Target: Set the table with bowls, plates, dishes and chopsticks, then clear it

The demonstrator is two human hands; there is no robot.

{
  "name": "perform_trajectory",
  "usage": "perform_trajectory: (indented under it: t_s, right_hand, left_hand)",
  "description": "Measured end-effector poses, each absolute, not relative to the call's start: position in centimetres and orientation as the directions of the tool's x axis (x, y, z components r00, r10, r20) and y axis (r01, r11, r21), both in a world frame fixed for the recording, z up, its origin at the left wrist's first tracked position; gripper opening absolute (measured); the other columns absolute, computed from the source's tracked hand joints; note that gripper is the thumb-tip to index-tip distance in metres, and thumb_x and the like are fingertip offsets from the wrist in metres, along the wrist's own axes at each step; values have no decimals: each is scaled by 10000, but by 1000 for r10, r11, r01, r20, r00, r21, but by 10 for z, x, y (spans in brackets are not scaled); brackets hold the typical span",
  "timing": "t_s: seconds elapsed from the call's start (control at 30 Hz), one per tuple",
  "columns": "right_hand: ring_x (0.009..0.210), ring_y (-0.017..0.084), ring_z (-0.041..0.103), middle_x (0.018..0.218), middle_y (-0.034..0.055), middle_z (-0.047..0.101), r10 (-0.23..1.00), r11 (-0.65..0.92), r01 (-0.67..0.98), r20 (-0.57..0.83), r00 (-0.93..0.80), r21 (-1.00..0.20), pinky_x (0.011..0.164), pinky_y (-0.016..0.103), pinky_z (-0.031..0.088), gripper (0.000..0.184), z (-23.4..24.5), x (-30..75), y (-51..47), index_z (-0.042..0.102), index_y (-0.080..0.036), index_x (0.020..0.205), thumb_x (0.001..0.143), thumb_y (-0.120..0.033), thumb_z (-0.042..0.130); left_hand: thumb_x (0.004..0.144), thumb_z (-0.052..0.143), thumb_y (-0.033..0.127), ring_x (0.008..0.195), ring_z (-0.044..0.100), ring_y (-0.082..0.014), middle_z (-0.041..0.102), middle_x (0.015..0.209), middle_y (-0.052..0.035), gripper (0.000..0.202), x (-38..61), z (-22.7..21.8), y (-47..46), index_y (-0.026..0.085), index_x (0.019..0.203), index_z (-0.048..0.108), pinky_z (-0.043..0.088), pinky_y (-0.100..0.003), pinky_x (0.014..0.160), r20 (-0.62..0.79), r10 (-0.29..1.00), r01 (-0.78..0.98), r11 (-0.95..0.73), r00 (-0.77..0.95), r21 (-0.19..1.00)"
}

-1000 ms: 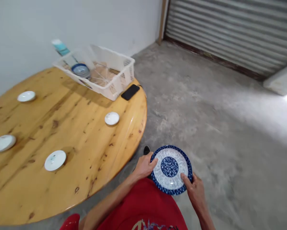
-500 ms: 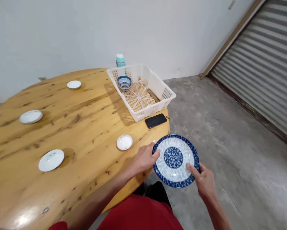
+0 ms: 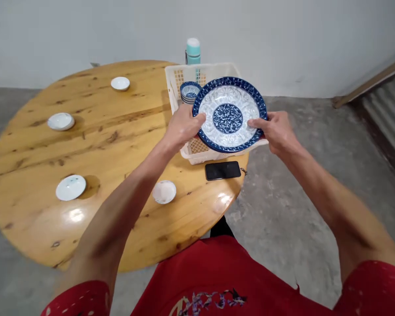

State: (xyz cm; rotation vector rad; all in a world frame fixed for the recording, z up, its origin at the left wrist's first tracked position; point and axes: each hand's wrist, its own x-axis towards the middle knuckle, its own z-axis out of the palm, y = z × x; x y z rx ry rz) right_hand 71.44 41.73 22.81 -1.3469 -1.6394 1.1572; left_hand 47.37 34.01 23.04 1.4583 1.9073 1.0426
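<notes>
A blue-and-white patterned plate [image 3: 229,114] is held up in the air over the white plastic basket [image 3: 197,153]. My left hand [image 3: 183,127] grips its left rim and my right hand [image 3: 276,131] grips its right rim, fingers closed on the edge. The plate hides most of the basket. A stack of small blue bowls [image 3: 188,91] shows in the basket's far left corner, just left of the plate.
The round wooden table [image 3: 111,158] carries several small white saucers, such as a saucer [image 3: 164,192] near my left arm and a saucer [image 3: 70,187] at the left. A black phone [image 3: 222,170] lies by the table's edge. A teal bottle [image 3: 193,51] stands behind the basket. Concrete floor lies right.
Both hands have lifted the plate from waist height beside the table up and forward over the basket. The view has turned left toward the table.
</notes>
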Motion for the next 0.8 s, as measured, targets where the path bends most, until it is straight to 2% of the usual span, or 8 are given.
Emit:
perform_trajectory:
  t_s: [0.2, 0.4, 0.63, 0.8]
  right_hand:
    - [572, 118, 563, 631, 22, 609, 916, -108, 415, -253, -310, -903, 567, 289, 550, 79, 191, 687, 508, 640, -75, 761, 726, -127, 687]
    - [625, 148, 576, 620, 24, 574, 843, -172, 530, -402, -357, -830, 586, 281, 548, 113, 144, 666, 544, 610, -99, 725, 673, -85, 709]
    - [602, 142, 545, 589, 4, 543, 755, -245, 634, -555, -350, -734, 527, 240, 493, 145, 111, 651, 552, 555, -131, 713, 657, -53, 663]
    - [606, 130, 532, 603, -6, 539, 728, -249, 702, -607, -318, -667, 531, 222, 480, 156, 90, 648, 553, 542, -145, 747, 674, -70, 658]
  left_hand:
    - [863, 486, 240, 764, 641, -182, 631, 785, -85, 183, 479, 179, 398, 95, 874, 595, 562, -346, 736, -227, 870, 351, 398, -438, 847]
    - [791, 539, 250, 698, 640, -185, 625, 729, -70, 161, 476, 127, 421, 112, 846, 601, 565, -311, 666, -455, 686, 154, 631, -568, 760]
    - [747, 578, 164, 693, 666, -202, 670, 810, -101, 224, 474, 99, 431, 86, 950, 633, 575, -352, 655, -608, 537, 27, 762, -584, 647]
    - [765, 582, 135, 756, 694, -229, 708, 911, -173, 310, 474, 87, 437, 31, 1049, 650, 569, -351, 669, -647, 482, 44, 820, -591, 571]
